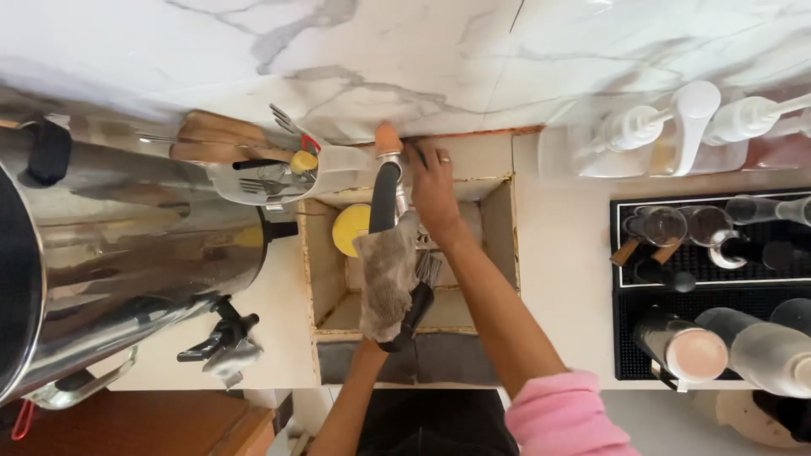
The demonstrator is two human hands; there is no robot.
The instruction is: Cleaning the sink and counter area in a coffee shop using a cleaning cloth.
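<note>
At the marble-backed counter's small sink, the right hand grips the faucet while the cloth-hidden left hand, grip unclear, could snag it.

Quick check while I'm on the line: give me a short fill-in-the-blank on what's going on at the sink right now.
1. The right hand reaches to the faucet above the ____.
2. A grey ____ hangs draped over the faucet.
3. The round sponge in the sink is ____ in colour.
4. The right arm's sleeve is ____.

Missing words: sink; cloth; yellow; pink
</note>
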